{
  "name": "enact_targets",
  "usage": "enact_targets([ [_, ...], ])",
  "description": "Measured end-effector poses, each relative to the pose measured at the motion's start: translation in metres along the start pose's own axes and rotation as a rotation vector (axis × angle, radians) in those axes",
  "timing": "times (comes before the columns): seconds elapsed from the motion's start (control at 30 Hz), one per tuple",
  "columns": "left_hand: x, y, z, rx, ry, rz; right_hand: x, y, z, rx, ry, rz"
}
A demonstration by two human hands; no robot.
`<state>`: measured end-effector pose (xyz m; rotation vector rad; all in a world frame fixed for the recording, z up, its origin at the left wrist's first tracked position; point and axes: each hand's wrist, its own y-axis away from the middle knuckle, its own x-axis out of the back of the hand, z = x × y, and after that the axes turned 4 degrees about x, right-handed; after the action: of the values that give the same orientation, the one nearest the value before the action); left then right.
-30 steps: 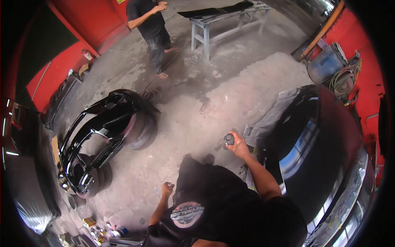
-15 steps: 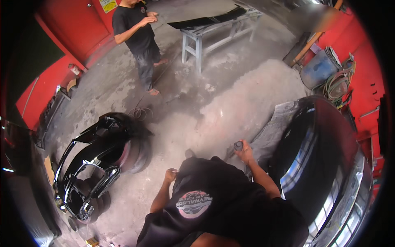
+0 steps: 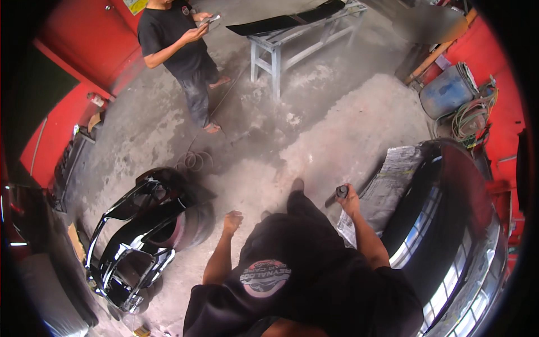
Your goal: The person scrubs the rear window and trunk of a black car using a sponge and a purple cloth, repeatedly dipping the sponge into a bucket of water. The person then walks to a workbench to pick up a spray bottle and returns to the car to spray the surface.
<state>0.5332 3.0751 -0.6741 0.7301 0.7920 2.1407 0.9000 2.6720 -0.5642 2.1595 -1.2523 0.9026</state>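
Note:
My right hand (image 3: 350, 201) is closed around a dark hand tool (image 3: 341, 191) with a round end; its exact kind does not show. It hangs beside a grey printed paper sheet (image 3: 387, 173) along the edge of a glossy black car body (image 3: 424, 224) on my right. My left hand (image 3: 232, 222) is held out at my left side with the fingers curled in. Whether it holds anything small is hidden. To its left, apart from it, a glossy black car bumper (image 3: 124, 238) stands off the floor on dark round supports.
Ahead, a person (image 3: 182, 45) stands holding a phone-like object. A grey wooden bench (image 3: 275, 62) carries a long black panel (image 3: 286, 22). A blue drum (image 3: 446, 92) and coiled hoses (image 3: 469, 121) are at the right wall. A thin hose (image 3: 195, 161) loops on the concrete floor.
My left hand has moved up and slightly away from my body. The right hand and its tool have shifted right. One dark shoe now shows farther forward. The person ahead has raised the phone-like object.

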Motion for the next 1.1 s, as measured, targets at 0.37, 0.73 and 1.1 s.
enact_targets([
  [0.37,-0.053,-0.048,-0.006,-0.048,-0.04,0.036,-0.033,-0.177,0.038,0.015,0.039,-0.247],
  [0.73,-0.117,-0.164,0.082,0.036,0.774,-0.235,-0.024,-0.333,0.013,0.207,0.111,-0.332],
  [1.1,-0.134,-0.322,0.155,-0.145,0.336,-0.156,-0.054,-0.43,0.033,0.03,0.112,-0.26],
])
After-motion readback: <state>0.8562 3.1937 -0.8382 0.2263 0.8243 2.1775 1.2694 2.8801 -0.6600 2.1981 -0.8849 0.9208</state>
